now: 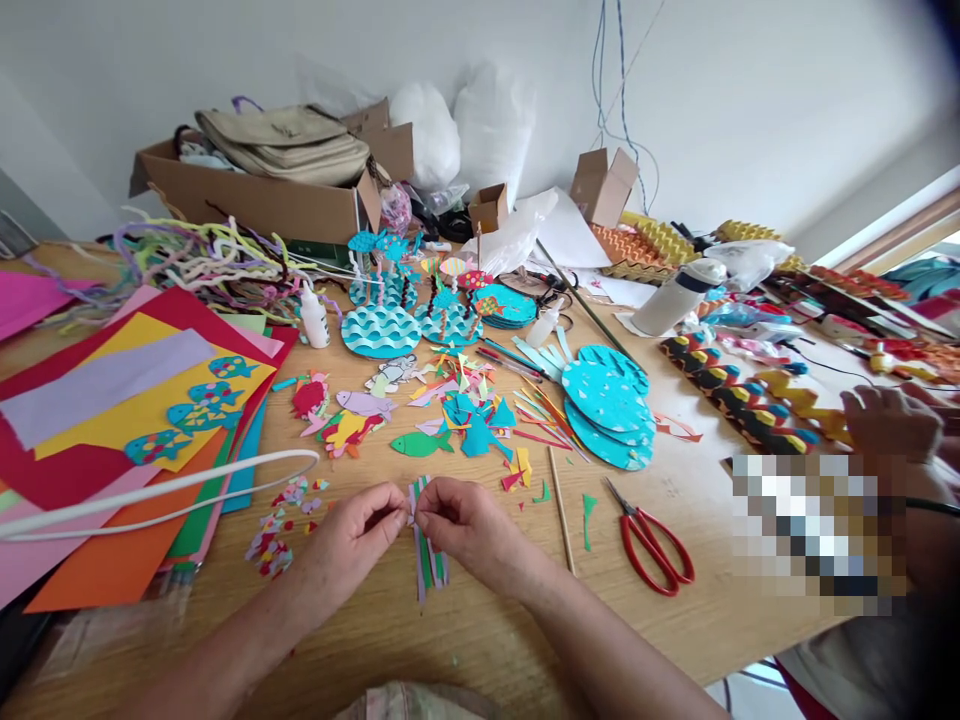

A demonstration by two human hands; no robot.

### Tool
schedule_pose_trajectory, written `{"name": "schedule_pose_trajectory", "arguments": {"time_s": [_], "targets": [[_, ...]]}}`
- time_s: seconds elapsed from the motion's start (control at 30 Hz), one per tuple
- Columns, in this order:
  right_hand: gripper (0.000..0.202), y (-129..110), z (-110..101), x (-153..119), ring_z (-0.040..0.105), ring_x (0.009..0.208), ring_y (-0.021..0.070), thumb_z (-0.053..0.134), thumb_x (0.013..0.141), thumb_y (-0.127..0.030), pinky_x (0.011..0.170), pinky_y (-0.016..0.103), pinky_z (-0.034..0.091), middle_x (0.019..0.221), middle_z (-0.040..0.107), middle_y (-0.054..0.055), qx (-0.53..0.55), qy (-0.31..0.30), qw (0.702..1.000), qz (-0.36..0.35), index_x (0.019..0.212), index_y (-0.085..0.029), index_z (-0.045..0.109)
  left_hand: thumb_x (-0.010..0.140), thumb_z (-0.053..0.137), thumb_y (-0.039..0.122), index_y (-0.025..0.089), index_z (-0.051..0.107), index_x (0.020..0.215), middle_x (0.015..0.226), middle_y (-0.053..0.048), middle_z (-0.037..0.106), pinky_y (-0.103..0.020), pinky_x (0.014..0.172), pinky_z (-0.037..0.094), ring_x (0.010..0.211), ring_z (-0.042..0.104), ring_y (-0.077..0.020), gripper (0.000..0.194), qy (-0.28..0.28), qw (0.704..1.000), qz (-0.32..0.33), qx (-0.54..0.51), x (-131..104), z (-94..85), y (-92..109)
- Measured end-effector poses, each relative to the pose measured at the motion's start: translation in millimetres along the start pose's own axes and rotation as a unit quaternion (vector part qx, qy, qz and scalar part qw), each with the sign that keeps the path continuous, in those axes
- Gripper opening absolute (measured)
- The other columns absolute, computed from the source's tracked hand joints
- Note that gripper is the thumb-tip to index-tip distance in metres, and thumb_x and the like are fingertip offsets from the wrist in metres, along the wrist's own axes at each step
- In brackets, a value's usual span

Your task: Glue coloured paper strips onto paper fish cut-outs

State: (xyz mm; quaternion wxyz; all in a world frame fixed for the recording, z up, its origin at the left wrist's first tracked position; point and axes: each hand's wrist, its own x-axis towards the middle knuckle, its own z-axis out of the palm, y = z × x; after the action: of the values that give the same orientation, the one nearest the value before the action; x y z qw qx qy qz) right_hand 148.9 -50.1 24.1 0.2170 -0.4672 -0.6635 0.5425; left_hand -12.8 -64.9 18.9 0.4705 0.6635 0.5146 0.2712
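Head view: narrow purple-and-green paper strips [431, 565] are stretching over the brown wooden worktop [510, 650], left hand [361, 530] and right hand [474, 527] pinching near their far ends, apparently steadying them, with red-handled metal scissors [636, 515] resting within reach.

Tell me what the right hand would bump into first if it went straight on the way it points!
Probably the left hand: its fingertips are right across from those of the right hand, at the purple and green paper strips. Any gap between them is too small to tell.
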Motion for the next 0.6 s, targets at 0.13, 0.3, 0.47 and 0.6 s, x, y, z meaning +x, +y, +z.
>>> {"name": "schedule_pose_trajectory", "arguments": {"time_s": [0.13, 0.3, 0.47, 0.6], "targets": [[0.008, 1.6, -5.3, 2.4, 0.035, 0.051, 0.007, 0.047, 0.075, -0.016, 0.046, 0.018, 0.027, 0.056, 0.041, -0.006, -0.016, -0.012, 1.0, 0.003, 0.067, -0.016, 0.049, 0.079, 0.037, 0.029, 0.02, 0.051, 0.068, 0.057, 0.004, 0.048, -0.022, 0.05, 0.039, 0.054, 0.047, -0.0129, 0.02, 0.018, 0.998, -0.004, 0.064, -5.4, -3.9, -1.9], [0.009, 4.7, -12.2, 7.0, 0.037, 0.051, 0.0065, 0.048, 0.074, -0.015, 0.045, 0.017, 0.026, 0.056, 0.045, -0.005, -0.125, -0.016, 0.992, 0.01, 0.067, -0.015, 0.053, 0.081, 0.034, 0.014, 0.019, 0.058, 0.082, 0.082, -0.003, 0.063, -0.029, 0.071, 0.047, 0.079, 0.057, -0.0173, 0.024, 0.068, 0.961, 0.147, 0.225, -12.3, -3.8, -20.7], [0.011, 1.1, -14.9, 14.1, 0.041, 0.052, 0.0069, 0.049, 0.073, -0.013, 0.047, 0.018, 0.027, 0.058, 0.05, -0.004, -0.234, -0.068, 0.97, -0.015, 0.066, -0.015, 0.057, 0.077, 0.028, -0.002, 0.015, 0.06, 0.097, 0.099, -0.006, 0.063, -0.032, 0.086, 0.045, 0.099, 0.052, -0.0179, 0.041, 0.046, 0.885, 0.282, 0.367, -18.6, -1.9, -37.1], [0.013, -0.8, -15.6, 20.6, 0.044, 0.056, 0.0083, 0.048, 0.074, -0.014, 0.05, 0.019, 0.028, 0.064, 0.056, -0.001, -0.302, -0.115, 0.945, -0.052, 0.071, -0.015, 0.061, 0.079, 0.026, -0.002, 0.013, 0.06, 0.1, 0.099, -0.006, 0.064, -0.032, 0.083, 0.048, 0.097, 0.052, -0.0189, 0.042, 0.032, 0.846, 0.317, 0.428, -20.1, -1.1, -39.8]]}}
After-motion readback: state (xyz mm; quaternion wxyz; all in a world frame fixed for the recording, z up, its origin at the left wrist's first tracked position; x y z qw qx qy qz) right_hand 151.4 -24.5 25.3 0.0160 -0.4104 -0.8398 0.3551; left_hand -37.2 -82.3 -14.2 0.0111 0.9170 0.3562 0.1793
